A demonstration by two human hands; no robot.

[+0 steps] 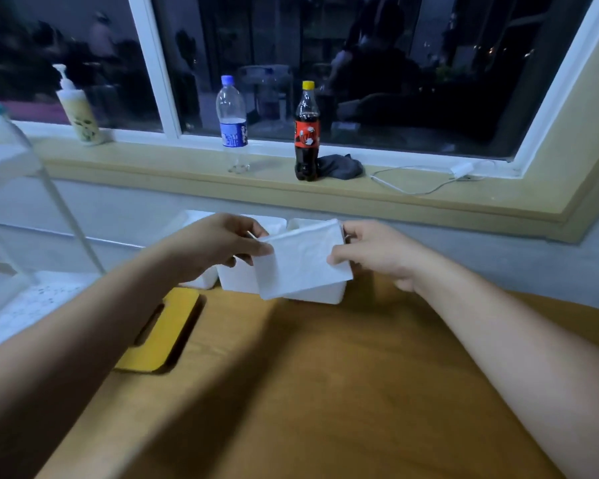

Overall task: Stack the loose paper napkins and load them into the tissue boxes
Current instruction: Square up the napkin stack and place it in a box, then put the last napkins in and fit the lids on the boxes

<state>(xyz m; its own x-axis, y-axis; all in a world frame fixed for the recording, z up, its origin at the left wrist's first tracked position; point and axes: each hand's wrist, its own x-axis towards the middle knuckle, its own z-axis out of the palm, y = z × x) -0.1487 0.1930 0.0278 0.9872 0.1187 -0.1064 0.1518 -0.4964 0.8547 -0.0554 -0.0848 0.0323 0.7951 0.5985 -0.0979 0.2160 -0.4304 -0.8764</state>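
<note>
Both hands, left hand (222, 245) and right hand (374, 252), pinch opposite edges of a white folded paper napkin (301, 264) above white rectangular tissue boxes (237, 278) at the wooden surface's (325, 392) far edge.

Past the fingers (363, 231) I see a wide window (360, 63), its glass dark and faintly reflecting, set in a white frame (159, 74). A pale wooden sill (187, 167) runs beneath it, and a grey wall (118, 209) drops from there behind the fingers. On the sill beyond them stand a water bottle (231, 122) and a cola bottle (306, 133) with a dark cloth (343, 166) just beside it. A white cable (412, 188) trails further right and a pump bottle (78, 112) sits far left. A white rack (32, 174) stands left of the fingers. The wooden table (325, 392) spreads nearer than them, dimly lit.
</note>
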